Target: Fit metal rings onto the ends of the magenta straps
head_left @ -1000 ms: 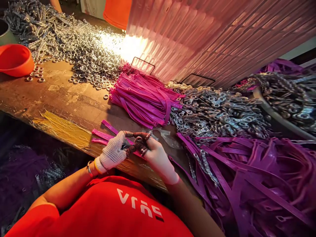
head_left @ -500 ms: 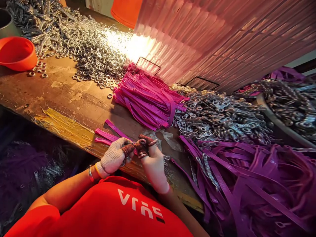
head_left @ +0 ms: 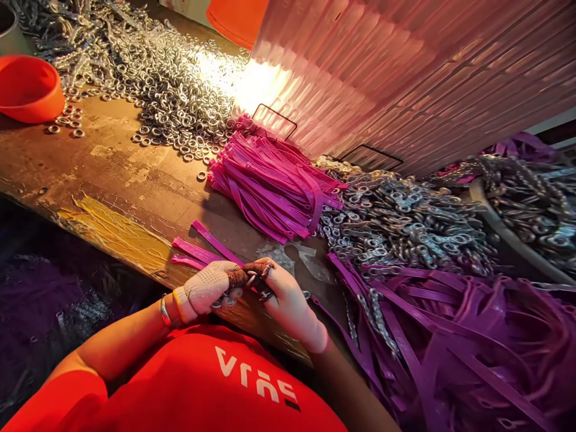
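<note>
My gloved left hand point(head_left: 209, 287) is closed, and a bit of silvery metal shows under its fingers. My gloved right hand point(head_left: 288, 294) is pinched against the left fingertips, which have dark wrappings. Whatever small piece sits between the fingertips is too hidden to make out. Beside the left hand, a few loose pink straps point(head_left: 216, 241) lie on the wooden table point(head_left: 148, 180). Beyond the hands is a thick bundle of pink straps point(head_left: 270, 186). A heap of silvery metal links point(head_left: 414, 216) lies right of that bundle.
Metal rings point(head_left: 180, 90) are piled at the back left, near an orange bowl point(head_left: 33, 90). A ribbed translucent panel point(head_left: 360, 78) stands behind. Purple straps point(head_left: 472, 336) cover the right side, below a container point(head_left: 508, 228) of metal links. An orange object point(head_left: 238, 21) hangs at the top.
My right hand has turned, its fingers folding down over the left fingertips, and its wrist has shifted right. The ring seen earlier at the fingertips is now hidden. The view has shifted slightly.
</note>
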Motion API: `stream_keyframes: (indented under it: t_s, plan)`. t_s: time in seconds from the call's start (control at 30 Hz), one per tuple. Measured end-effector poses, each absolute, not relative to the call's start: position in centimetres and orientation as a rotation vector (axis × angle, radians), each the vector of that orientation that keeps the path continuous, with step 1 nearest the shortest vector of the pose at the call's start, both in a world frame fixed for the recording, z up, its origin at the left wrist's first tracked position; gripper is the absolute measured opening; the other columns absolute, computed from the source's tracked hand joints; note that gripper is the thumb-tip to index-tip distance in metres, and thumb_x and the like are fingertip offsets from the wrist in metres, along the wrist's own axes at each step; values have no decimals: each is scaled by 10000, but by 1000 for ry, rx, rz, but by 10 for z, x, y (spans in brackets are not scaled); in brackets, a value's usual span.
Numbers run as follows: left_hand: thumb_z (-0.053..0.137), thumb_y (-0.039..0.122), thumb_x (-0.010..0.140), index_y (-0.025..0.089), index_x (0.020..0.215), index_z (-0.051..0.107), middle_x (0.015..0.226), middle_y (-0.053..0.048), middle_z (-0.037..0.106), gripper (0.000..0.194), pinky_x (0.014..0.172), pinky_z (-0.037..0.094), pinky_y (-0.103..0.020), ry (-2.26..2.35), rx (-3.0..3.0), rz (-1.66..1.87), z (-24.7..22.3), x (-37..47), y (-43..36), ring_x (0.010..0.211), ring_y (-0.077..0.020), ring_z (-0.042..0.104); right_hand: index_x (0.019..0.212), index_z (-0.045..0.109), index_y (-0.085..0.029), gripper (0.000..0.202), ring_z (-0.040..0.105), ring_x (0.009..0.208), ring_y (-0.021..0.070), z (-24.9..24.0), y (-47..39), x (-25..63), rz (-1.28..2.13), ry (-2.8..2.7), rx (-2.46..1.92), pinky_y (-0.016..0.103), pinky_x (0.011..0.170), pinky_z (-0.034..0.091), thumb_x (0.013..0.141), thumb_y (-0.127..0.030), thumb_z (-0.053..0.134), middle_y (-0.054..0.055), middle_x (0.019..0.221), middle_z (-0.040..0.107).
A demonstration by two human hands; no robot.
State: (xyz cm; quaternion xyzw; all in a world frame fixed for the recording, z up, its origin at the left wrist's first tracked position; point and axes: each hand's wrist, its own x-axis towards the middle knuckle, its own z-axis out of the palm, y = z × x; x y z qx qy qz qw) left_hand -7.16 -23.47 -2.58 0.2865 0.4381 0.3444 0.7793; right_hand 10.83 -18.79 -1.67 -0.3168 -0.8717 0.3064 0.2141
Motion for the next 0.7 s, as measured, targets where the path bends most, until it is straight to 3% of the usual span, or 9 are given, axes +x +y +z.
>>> stream_keyframes:
  t_s: [0.13,0.27,0.43,0.6,0.7]
  plan:
    - [615,533,856,179,798,504,591,44,490,376,396,271,-180,1063,851,829,-27,-77,-235,442,-64,393,671,545,-209,147,502,621,157,-11,-180,112,609,-2696,-1012,275,583,360,739,-87,499,35,696,590]
    - [550,523,907,171,773,509,600,36,495,378,415,283,-180,998,869,808,-25,-81,-233,462,-63,407,577,460,-219,205,430,537,129,-1,-173,105,674,-2757,-963,276,540,291,759,-127,489,2,587,538]
    - [618,497,864,172,737,488,577,50,470,373,397,274,-173,945,530,1019,-32,-85,-224,426,-49,397,655,582,-220,149,507,644,181,-16,-181,81,148,-2617,-945,313,607,327,785,-291,575,81,710,632]
    - [687,385,772,167,766,524,520,78,416,272,340,199,-159,841,255,1154,-40,-100,-203,352,-30,312,681,611,-207,235,499,576,153,-35,-157,54,533,-2525,-1128,285,574,337,889,-293,547,29,630,615]
    - [725,386,749,168,823,548,513,95,389,291,326,145,-153,837,192,1279,-34,-111,-191,343,-23,269,827,672,-189,192,595,760,194,-35,-114,33,542,-2377,-1227,294,693,413,912,-265,517,79,862,696]
